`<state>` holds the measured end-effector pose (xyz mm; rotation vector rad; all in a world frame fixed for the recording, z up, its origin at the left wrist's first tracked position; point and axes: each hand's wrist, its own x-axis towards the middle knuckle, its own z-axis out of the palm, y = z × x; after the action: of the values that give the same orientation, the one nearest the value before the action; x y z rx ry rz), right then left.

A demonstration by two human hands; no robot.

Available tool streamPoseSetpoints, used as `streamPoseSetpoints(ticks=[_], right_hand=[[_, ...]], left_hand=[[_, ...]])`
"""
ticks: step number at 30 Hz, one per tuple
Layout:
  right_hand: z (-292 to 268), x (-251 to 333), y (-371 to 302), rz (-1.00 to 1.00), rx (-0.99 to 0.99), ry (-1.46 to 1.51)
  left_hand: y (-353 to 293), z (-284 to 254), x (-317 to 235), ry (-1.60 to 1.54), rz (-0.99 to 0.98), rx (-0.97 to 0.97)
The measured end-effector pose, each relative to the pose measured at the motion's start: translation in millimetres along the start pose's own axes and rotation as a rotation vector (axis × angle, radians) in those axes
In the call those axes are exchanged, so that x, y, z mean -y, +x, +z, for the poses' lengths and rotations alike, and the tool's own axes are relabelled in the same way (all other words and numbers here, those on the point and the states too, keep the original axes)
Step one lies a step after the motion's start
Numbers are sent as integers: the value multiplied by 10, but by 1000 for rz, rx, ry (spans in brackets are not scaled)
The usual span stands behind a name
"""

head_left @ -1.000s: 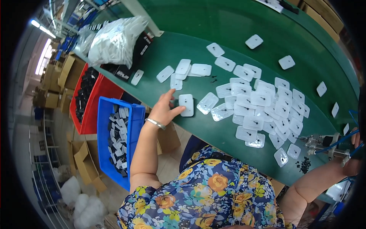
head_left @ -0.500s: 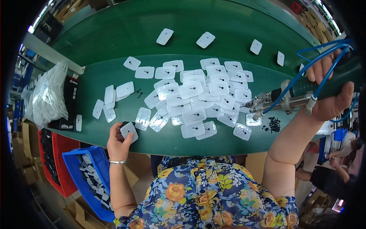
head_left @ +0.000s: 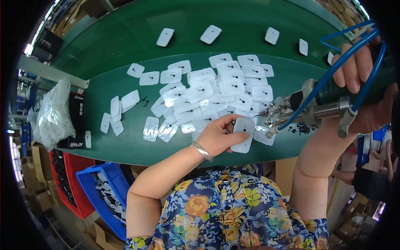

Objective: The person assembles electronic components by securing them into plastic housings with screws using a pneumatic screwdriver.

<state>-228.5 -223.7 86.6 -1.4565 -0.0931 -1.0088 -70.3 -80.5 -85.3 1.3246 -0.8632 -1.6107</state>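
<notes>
Near the bench's front edge my left hand (head_left: 221, 135) is closed on a white rounded plate (head_left: 243, 135), its thumb across the face, which has small dark spots. On the right, my right hand (head_left: 354, 68) is wrapped round a metal-fronted power tool (head_left: 308, 110) with blue hoses (head_left: 333, 68). The tool's tip points left, just above and to the right of the held plate; whether they touch I cannot tell. Behind the left hand lies a heap of translucent white trays (head_left: 200, 91), many with a small black piece on them. Small black pieces (head_left: 301, 128) lie under the tool.
White plates (head_left: 211, 34) sit spaced along the green strip (head_left: 125, 39) at the back. A plastic-wrapped bundle (head_left: 56, 114) and black box (head_left: 77, 116) stand at left. Below hang a blue bin (head_left: 89, 187) of grey pieces and a red bin (head_left: 81, 183). Another person (head_left: 371, 181) is at far right.
My left hand has carried the white plate from the bench's left front to the middle, close to the tool. The right hand and tool have shifted slightly. The plates on the back strip sit farther left.
</notes>
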Motion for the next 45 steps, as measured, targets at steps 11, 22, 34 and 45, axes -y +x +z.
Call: streamPoseSetpoints(ticks=[11, 22, 34, 45], right_hand=[[159, -55, 81, -76, -120, -73], [187, -94, 154, -157, -205, -144], [335, -107, 193, -241, -299, -205], [-23, 77, 82, -316, -261, -304]], left_hand=[[119, 122, -173, -43, -148, -10], [103, 104, -242, -16, -148, 17], [166, 80, -251, -60, -80, -42], [52, -278, -156, 112, 2, -223]])
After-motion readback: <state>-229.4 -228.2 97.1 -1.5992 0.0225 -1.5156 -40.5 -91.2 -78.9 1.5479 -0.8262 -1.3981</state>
